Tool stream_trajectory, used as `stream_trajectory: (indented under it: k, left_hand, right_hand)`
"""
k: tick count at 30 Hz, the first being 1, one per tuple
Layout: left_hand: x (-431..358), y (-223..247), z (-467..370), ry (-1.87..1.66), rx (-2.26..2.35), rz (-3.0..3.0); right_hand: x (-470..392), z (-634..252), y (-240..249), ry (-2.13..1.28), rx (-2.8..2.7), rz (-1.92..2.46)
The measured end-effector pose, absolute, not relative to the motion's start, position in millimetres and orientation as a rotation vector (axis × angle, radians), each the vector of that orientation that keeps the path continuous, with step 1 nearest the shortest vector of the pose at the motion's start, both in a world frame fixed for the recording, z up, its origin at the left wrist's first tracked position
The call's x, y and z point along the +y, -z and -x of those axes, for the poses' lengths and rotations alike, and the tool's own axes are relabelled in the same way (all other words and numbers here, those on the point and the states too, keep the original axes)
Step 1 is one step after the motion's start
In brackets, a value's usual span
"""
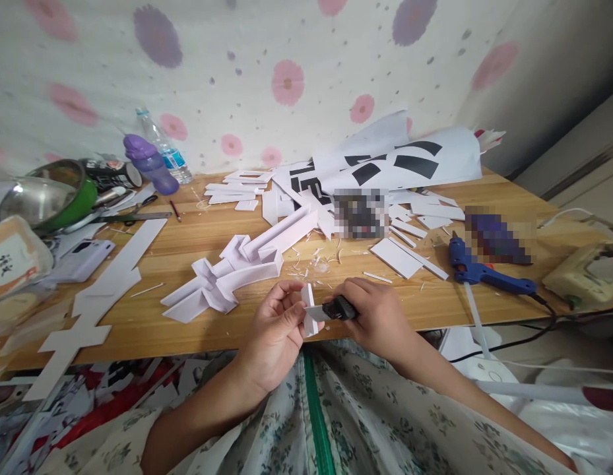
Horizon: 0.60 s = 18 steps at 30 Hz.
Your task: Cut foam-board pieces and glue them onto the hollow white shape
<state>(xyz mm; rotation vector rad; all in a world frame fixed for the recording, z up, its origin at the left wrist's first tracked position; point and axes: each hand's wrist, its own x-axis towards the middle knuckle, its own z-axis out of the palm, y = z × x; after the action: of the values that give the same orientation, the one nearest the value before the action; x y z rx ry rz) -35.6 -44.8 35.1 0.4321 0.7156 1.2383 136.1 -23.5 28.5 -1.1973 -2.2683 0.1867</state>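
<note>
At the table's front edge my left hand point(281, 330) pinches a small white foam board strip point(310, 297), held upright. My right hand point(378, 313) is closed round the black handle of a utility knife point(338, 308). Its blade reaches left and meets the strip, close to my left thumb. Just beyond my left hand stands a white foam board letter shape point(237, 274) with raised walls. A flat white cut-out point(96, 300) of similar outline lies farther left and hangs over the front edge.
White offcuts point(410, 254) and small shavings lie on the wooden table point(266, 310). A blue glue gun point(489, 267) with a cord is at right. A purple bottle point(150, 161), a water bottle point(165, 148) and a green bowl point(71, 188) stand back left. Printed paper sheets point(390, 158) lie behind.
</note>
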Motion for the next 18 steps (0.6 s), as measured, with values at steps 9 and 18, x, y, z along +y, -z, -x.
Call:
stream_trajectory:
  k: [9, 18]
  left_hand:
    - [-47.4, -30.1, 36.5, -1.252, 0.696, -0.414]
    - [-47.7, -30.7, 36.6, -1.223, 0.657, -0.45]
  right_hand:
    - [-19.0, -133.0, -29.5, -0.15, -2.284, 1.223]
    - [-16.1, -132.3, -28.9, -0.105, -2.267, 1.246]
